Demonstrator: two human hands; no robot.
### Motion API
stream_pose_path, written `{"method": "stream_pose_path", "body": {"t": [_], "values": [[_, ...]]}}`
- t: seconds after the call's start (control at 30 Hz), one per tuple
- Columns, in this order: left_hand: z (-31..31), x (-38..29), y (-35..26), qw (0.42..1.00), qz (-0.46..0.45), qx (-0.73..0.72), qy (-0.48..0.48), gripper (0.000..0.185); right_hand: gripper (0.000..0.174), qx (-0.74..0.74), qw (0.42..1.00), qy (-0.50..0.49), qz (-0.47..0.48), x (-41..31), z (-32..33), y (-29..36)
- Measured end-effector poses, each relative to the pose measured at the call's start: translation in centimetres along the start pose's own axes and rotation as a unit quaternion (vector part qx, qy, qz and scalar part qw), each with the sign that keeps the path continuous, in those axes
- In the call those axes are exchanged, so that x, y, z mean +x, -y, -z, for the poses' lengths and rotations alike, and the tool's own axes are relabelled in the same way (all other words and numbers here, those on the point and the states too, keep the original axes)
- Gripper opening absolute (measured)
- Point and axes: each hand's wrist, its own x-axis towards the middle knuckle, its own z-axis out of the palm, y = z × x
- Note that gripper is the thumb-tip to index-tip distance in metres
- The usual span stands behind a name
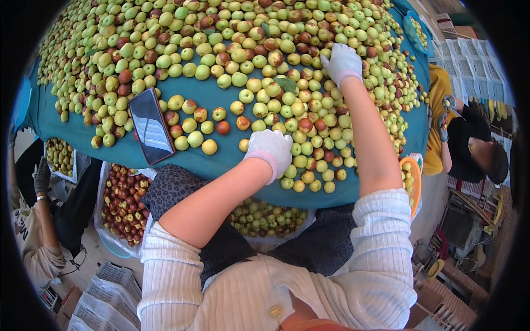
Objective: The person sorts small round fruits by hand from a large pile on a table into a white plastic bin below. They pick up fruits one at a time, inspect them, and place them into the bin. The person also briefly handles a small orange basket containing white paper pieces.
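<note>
Green, yellow and reddish-brown jujubes (238,56) are spread over a table covered in teal cloth (232,165). My left hand (271,151), in a white knit glove with a pink cuff, rests low among the fruit near the cloth's front edge. Its fingers curl down, and whatever lies under them is hidden. Farther off to the right, my right hand (343,64), gloved alike, reaches onto the pile with its fingertips among jujubes; its grasp is unclear. A smartphone (152,126) lies on the cloth at left, beside a loose group of jujubes. A green leaf (285,84) lies between phone and right hand.
Below the table edge stand a lined crate of red jujubes (124,205) and a container of greenish ones (267,219). An orange basket (415,182) is at right. Co-workers sit left (41,231) and right (472,140). Stacked crates (109,293) stand lower left.
</note>
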Motion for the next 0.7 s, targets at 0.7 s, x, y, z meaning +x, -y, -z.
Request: {"method": "stream_pose_path", "body": {"t": [0.7], "values": [[0.0,-0.4,-0.3,1.0,0.001,-0.001,-0.01,0.03,0.021,0.307,0.926,-0.212,-0.059,-9.8,-0.8,-1.3]]}}
